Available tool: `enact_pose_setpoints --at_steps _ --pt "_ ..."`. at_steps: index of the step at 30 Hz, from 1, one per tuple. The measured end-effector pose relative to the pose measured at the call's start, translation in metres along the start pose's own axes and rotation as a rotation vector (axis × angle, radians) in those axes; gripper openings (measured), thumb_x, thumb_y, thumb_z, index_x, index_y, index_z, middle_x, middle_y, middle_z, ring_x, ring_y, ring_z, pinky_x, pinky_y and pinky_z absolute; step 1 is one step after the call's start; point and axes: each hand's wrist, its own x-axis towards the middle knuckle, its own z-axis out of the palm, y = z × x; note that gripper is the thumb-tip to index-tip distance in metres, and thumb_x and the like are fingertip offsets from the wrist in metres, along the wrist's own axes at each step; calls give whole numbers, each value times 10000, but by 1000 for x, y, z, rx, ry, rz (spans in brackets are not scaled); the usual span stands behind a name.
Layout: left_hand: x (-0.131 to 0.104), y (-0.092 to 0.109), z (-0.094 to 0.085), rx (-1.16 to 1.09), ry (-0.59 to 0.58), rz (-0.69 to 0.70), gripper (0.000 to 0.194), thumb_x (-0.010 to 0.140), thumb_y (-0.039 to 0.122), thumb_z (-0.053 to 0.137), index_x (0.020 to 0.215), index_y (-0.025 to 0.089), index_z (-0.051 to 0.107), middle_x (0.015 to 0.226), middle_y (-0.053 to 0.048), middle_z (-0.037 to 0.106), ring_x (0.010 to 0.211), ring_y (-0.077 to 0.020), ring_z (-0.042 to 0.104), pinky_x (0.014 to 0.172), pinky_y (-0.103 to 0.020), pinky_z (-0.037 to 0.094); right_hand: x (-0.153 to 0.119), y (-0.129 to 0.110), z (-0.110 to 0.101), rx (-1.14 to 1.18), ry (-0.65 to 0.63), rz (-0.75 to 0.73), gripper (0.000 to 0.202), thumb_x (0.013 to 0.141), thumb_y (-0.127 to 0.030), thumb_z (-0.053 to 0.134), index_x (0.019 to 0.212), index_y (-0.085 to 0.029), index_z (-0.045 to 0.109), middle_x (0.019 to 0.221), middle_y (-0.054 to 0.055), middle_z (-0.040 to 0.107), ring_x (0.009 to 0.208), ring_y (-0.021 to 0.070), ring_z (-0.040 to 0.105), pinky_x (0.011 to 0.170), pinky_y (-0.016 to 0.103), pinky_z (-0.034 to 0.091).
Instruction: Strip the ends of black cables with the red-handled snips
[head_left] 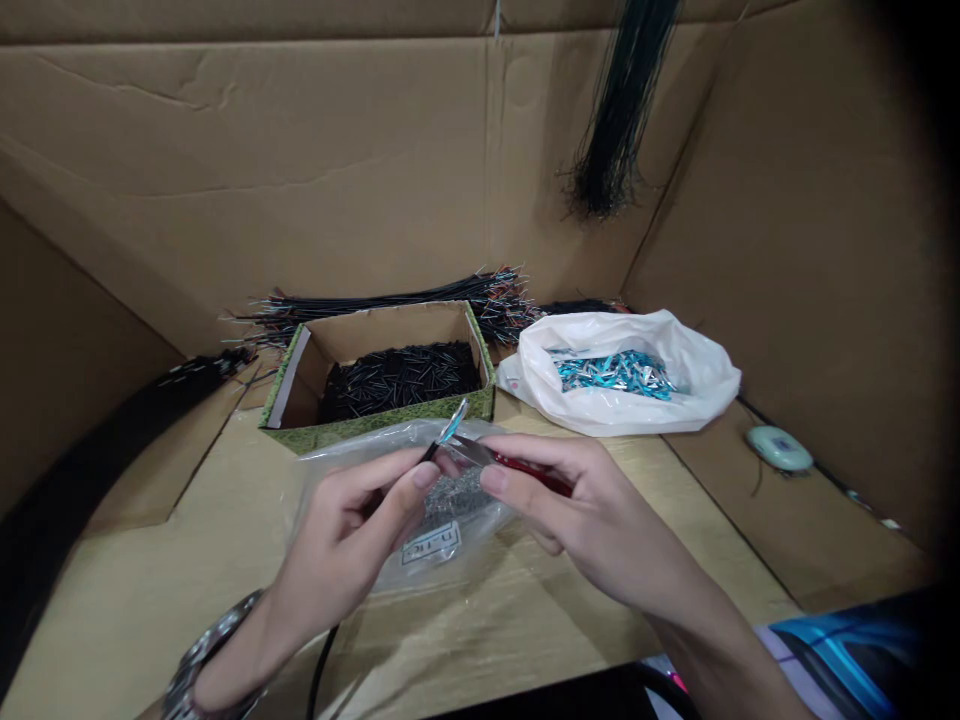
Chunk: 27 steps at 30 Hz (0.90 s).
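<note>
Between thumb and fingers, my left hand point(375, 520) pinches a black cable point(430, 453), whose upper end shows blue and silver foil point(452, 424). My right hand point(566, 490) is closed on a small tool with red handles point(532, 472) and a grey metal blade point(472, 452). The blade's tip is at the foil, just above my left fingertips; whether it touches cannot be told. Beneath both hands lies a clear plastic bag point(397, 575) with small metallic pieces and a label point(431, 543).
Behind my hands stand a green-edged box point(375, 418) of short black pieces and a white bag point(697, 385) with blue-silver scraps. Cable bundles point(390, 298) lie behind the box. Dark wires point(619, 130) hang above. A pale green device point(780, 449) is at right. Cardboard walls point(300, 150) surround the table.
</note>
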Motion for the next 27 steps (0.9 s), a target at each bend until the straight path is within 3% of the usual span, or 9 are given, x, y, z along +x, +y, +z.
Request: enact_pose_setpoints --at_steps 6,13,17,21,27 --pt "1 0 0 80 3 6 337 1039 402 496 832 176 635 580 66 370 495 -85 311 440 -213 247 0 4 -2 -3 -4 15 318 938 -427 658 1168 -240 774 508 -74 302 434 77 212 379 222 158" --pt "2 -5 1 126 -11 0 323 1036 408 488 967 171 697 585 59 380 481 -91 318 423 -203 267 2 6 -3 12 -15 39 320 931 -466 657 1103 -234 794 510 -73 323 432 71 237 385 216 192" --pt "2 -4 1 139 -4 4 317 1035 398 492 916 175 684 574 61 394 474 -87 321 420 -199 261 3 9 -5 -1 -7 60 331 930 -473 653 1115 -236 792 522 -64 345 436 74 248 377 211 194" --pt "3 -4 2 124 -1 -8 313 1038 384 488 913 172 683 558 66 382 473 -88 317 425 -205 255 4 10 -7 7 -19 46 344 942 -425 649 1210 -240 759 504 -69 325 427 78 224 363 209 169" --pt "2 -6 1 260 10 68 262 1035 339 505 1014 185 716 588 62 444 496 -83 359 460 -195 295 3 9 -12 36 -65 2 279 960 -322 637 1194 -247 767 510 -61 353 439 81 238 364 202 174"
